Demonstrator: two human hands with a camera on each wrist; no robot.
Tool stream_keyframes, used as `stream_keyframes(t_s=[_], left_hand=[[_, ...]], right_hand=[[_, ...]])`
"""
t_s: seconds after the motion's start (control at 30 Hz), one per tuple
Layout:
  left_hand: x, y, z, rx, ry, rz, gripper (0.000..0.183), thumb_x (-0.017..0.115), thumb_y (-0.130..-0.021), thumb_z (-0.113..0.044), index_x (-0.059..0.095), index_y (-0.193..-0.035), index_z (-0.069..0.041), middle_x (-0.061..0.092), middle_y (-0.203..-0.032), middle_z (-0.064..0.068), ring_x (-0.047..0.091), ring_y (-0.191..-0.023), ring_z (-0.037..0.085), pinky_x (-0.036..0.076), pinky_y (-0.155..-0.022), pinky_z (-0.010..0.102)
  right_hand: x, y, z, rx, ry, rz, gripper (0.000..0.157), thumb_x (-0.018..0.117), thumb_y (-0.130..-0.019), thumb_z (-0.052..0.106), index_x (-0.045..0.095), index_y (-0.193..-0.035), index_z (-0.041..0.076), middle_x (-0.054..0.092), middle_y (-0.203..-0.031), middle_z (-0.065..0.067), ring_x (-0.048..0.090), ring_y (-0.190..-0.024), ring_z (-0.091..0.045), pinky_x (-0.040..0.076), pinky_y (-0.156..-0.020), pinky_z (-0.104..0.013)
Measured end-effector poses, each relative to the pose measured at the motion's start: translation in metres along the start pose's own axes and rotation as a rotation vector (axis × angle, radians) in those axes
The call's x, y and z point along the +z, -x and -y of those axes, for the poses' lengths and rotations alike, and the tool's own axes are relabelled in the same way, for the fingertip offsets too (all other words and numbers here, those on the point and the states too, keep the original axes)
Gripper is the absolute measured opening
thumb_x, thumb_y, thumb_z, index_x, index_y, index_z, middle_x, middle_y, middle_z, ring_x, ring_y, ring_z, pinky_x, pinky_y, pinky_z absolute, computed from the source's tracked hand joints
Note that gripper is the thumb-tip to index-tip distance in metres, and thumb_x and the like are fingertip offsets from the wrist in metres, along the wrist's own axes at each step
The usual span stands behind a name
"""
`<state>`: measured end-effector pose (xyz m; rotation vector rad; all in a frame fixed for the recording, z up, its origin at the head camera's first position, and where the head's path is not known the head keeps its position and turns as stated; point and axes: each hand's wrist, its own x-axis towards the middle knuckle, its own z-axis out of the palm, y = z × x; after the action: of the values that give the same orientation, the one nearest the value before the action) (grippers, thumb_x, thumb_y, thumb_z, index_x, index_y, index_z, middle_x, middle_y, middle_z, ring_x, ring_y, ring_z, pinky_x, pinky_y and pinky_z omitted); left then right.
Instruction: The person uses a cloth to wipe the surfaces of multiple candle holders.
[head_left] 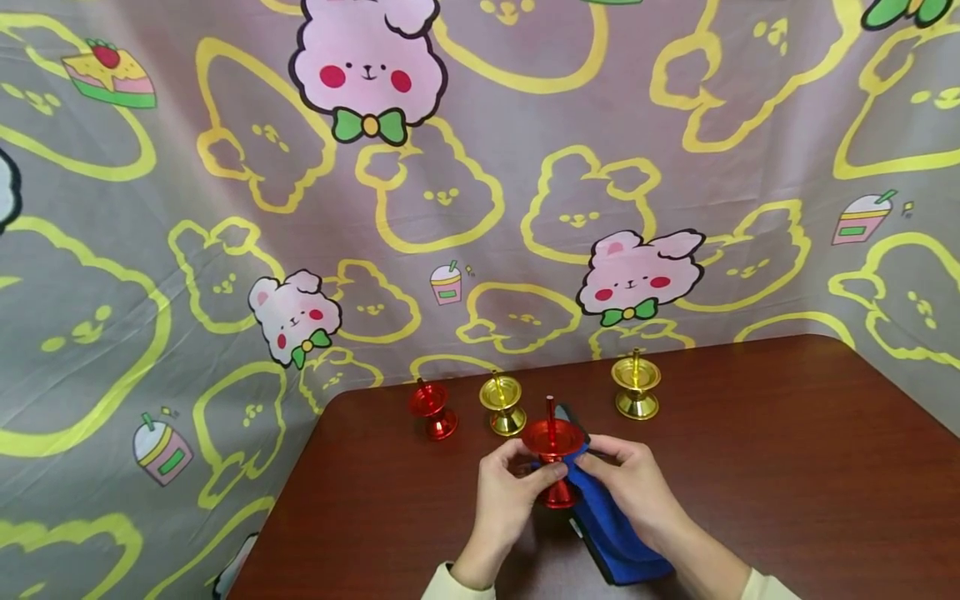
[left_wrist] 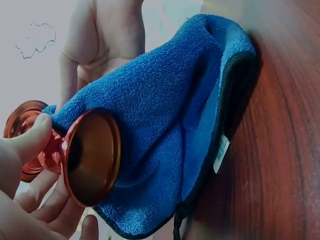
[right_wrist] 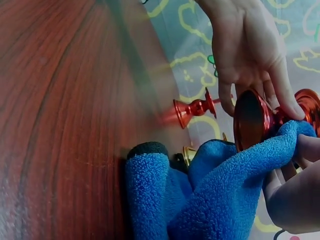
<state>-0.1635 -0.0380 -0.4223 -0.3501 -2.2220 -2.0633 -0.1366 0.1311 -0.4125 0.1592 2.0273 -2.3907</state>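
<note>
My left hand (head_left: 501,498) grips a shiny red candle holder (head_left: 553,435) by its narrow stem, thumb in front, with its dish and spike upward. In the left wrist view the hollow underside of its base (left_wrist: 94,157) shows. My right hand (head_left: 637,492) pinches a blue towelling cloth (head_left: 618,537) against the holder's stem, just under the dish. The cloth has a dark edging and a small white tag (left_wrist: 221,154), and hangs in folds toward the tabletop. In the right wrist view the cloth (right_wrist: 220,200) partly hides the held holder (right_wrist: 252,120).
Along the back of the brown wooden table (head_left: 780,467) stand another red candle holder (head_left: 433,408) and a gold one (head_left: 504,404), with a second gold one (head_left: 637,389) farther right. A patterned curtain (head_left: 480,200) hangs behind the table.
</note>
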Motion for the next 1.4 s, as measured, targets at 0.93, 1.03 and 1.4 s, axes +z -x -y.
stream_keyframes(t_s=[0.93, 1.03, 1.4], left_hand=[[0.009, -0.003, 0.0, 0.073, 0.006, 0.015, 0.022, 0.069, -0.093, -0.004, 0.066, -0.114, 0.001, 0.065, -0.098, 0.009, 0.058, -0.087, 0.016, 0.048, -0.075, 0.024], [0.012, -0.002, -0.001, 0.101, -0.019, -0.045, 0.014, 0.069, -0.092, -0.003, 0.068, -0.106, 0.001, 0.068, -0.094, 0.009, 0.059, -0.08, 0.013, 0.049, -0.071, 0.023], [0.02, -0.001, 0.0, 0.115, 0.026, -0.085, 0.028, 0.088, -0.075, -0.008, 0.072, -0.098, -0.002, 0.073, -0.087, 0.01, 0.067, -0.075, 0.019, 0.055, -0.067, 0.026]], right_hand=[[-0.012, -0.018, -0.002, 0.019, -0.139, 0.01, 0.025, 0.065, -0.094, 0.001, 0.068, -0.117, -0.007, 0.073, -0.097, -0.009, 0.07, -0.083, -0.016, 0.057, -0.074, -0.029], [-0.011, -0.016, 0.001, -0.028, -0.093, -0.026, 0.033, 0.069, -0.091, 0.0, 0.065, -0.121, -0.012, 0.073, -0.101, -0.013, 0.072, -0.085, -0.017, 0.058, -0.076, -0.031], [-0.002, -0.008, 0.001, -0.08, 0.044, -0.116, 0.031, 0.074, -0.088, 0.001, 0.07, -0.117, -0.008, 0.073, -0.106, -0.015, 0.07, -0.077, -0.015, 0.056, -0.069, -0.026]])
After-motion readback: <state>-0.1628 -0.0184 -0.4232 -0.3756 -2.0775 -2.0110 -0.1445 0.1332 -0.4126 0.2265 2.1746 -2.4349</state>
